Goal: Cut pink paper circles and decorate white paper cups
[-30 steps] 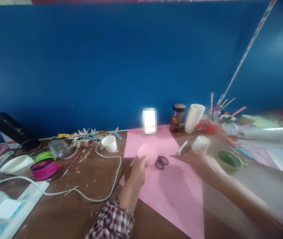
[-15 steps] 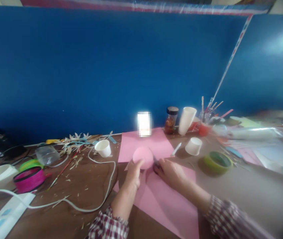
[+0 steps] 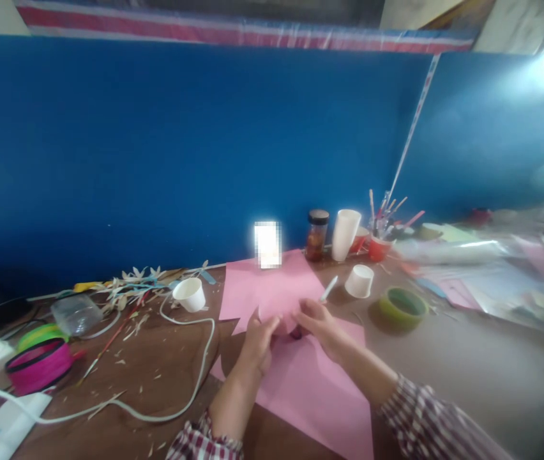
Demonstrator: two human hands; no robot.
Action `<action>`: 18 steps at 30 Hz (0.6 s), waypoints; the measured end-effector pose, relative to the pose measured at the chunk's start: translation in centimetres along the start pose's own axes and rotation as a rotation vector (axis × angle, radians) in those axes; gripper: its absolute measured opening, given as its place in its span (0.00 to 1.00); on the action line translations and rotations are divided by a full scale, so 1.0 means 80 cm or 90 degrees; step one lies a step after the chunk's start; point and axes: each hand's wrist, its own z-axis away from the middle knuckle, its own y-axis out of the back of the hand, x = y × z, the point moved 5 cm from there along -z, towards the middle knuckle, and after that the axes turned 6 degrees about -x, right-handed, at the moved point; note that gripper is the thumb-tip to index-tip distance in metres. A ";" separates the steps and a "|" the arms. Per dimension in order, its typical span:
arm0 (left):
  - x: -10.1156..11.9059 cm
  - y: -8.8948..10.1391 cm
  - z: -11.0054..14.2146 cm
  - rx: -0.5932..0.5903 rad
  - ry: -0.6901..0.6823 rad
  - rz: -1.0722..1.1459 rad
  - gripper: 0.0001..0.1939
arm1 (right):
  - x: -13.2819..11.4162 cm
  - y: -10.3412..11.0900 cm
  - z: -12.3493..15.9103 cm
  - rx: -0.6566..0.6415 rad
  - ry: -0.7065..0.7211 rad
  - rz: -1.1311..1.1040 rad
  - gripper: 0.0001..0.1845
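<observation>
Between my two hands is a rounded piece of pink paper (image 3: 278, 309), hard to tell apart from the pink sheet behind it. My left hand (image 3: 258, 342) pinches its left side, thumb on top. My right hand (image 3: 318, 324) is closed at its right edge, thumb and fingers together. Under those fingers shows a small dark part of what looks like scissors (image 3: 295, 332), mostly hidden. One pink sheet (image 3: 320, 396) lies below my wrists and another pink sheet (image 3: 243, 291) lies beyond. A bright, blurred-out rectangle (image 3: 268, 245) stands at the far sheet's back edge.
Left are a white cup (image 3: 189, 294), a white cable (image 3: 157, 418), shavings and a magenta tape roll (image 3: 38, 367). Right stand a lidded jar (image 3: 317, 236), a tall white cup (image 3: 346, 235), a small white cup (image 3: 359, 281) and a green tape roll (image 3: 403, 306). A blue panel (image 3: 181, 147) closes the back.
The pink disc has tilted between my hands. My right hand has gone from holding dark scissors beside it to gripping its edge, the scissors now mostly hidden. The view has shifted slightly right.
</observation>
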 end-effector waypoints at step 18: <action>-0.007 -0.005 -0.005 -0.046 0.017 -0.064 0.23 | 0.016 -0.013 -0.005 0.063 0.003 -0.092 0.18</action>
